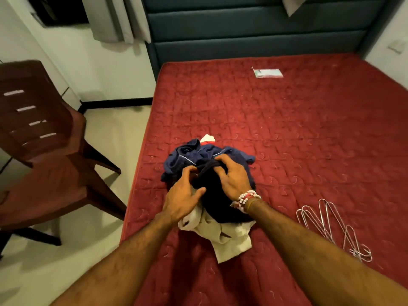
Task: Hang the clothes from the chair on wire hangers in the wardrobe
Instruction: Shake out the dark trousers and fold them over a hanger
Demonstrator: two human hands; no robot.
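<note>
A heap of clothes lies on the red mattress (298, 129) near its left edge: a navy garment (189, 156) at the back, a black garment (215, 195) on top, a cream one (227, 236) at the front, and a white and red scrap (207, 139) behind. My left hand (182, 198) sits on the heap's left side, fingers curled into the black cloth. My right hand (231, 176) grips the same black garment from above. Several wire hangers (331, 228) lie on the mattress to the right of the heap.
A dark brown wooden chair (44, 140) stands on the pale floor to the left of the bed, its seat bare. A padded dark headboard (254, 29) rises at the far end. A small flat packet (267, 72) lies near the headboard. Curtains (119, 18) hang at the back left.
</note>
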